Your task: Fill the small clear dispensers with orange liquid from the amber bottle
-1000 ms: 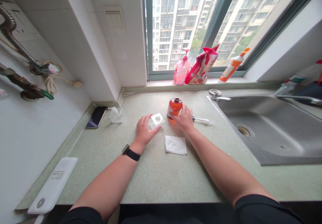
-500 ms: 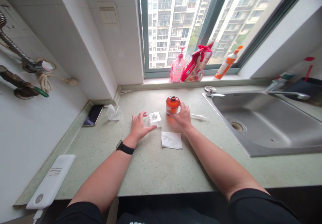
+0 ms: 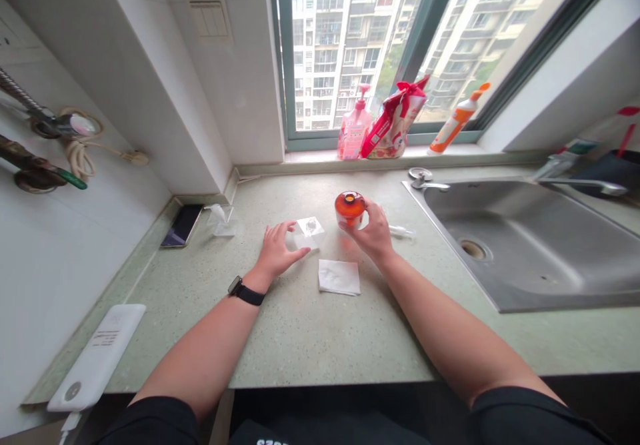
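My right hand (image 3: 375,233) is wrapped round the right side of an amber bottle (image 3: 349,209) with an uncapped neck. Whether the bottle's base touches the counter I cannot tell. To its left stands a clear square container (image 3: 310,232) with a round neck or opening on top. My left hand (image 3: 281,250) is spread beside that container, fingers at its left side and thumb near its front corner; whether they touch it I cannot tell. A folded white tissue (image 3: 339,277) lies in front of both. A clear dropper-like tube (image 3: 402,232) lies right of my right hand, partly hidden by it.
A steel sink (image 3: 500,300) is set into the counter at the right. On the left are a phone (image 3: 182,226), a small clear cap-like piece (image 3: 221,222) and a white power strip (image 3: 100,358). A pump bottle (image 3: 355,132), red bag (image 3: 397,125) and orange-white bottle (image 3: 455,125) line the sill.
The amber bottle has shifted slightly right with my right hand, and more of its top shows. My left hand stays by the clear container. The camera view has shifted a little.
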A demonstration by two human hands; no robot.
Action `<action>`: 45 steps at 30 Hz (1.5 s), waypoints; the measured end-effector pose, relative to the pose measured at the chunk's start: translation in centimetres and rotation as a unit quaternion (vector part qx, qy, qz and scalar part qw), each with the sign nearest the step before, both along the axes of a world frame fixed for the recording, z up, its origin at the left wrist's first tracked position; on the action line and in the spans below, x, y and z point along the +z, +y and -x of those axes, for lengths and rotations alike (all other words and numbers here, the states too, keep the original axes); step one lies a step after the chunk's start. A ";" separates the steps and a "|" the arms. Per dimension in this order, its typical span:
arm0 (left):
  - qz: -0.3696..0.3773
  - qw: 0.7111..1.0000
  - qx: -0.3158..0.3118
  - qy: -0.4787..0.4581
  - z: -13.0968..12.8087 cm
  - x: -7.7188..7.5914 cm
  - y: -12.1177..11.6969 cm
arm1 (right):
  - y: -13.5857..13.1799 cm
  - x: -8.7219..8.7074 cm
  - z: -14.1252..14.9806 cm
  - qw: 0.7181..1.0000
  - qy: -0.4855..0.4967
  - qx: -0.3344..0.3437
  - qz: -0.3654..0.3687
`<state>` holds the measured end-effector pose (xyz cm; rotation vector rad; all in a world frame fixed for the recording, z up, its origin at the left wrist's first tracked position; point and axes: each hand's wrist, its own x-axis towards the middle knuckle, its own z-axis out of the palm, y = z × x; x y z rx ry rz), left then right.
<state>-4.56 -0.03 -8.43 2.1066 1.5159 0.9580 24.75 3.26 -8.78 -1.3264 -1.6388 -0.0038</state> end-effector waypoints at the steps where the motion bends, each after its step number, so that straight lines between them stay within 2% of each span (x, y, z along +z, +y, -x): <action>1: -0.008 1.000 -0.002 -0.003 -0.1 0.0 -0.1 | 0.0 -0.2 -0.1 1.000 -0.002 0.002 -0.008; 11: -0.064 0.997 -0.024 -0.035 -0.7 0.4 -1.2 | -0.3 -0.3 -0.2 0.996 -0.052 0.019 -0.064; 28: -0.070 0.997 -0.037 -0.021 -1.2 1.0 -1.9 | -1.4 0.0 1.1 0.991 -0.122 0.002 -0.060; 45: -0.068 0.997 -0.029 0.003 -1.6 1.0 -1.6 | -1.2 0.1 1.1 0.990 -0.132 -0.014 -0.046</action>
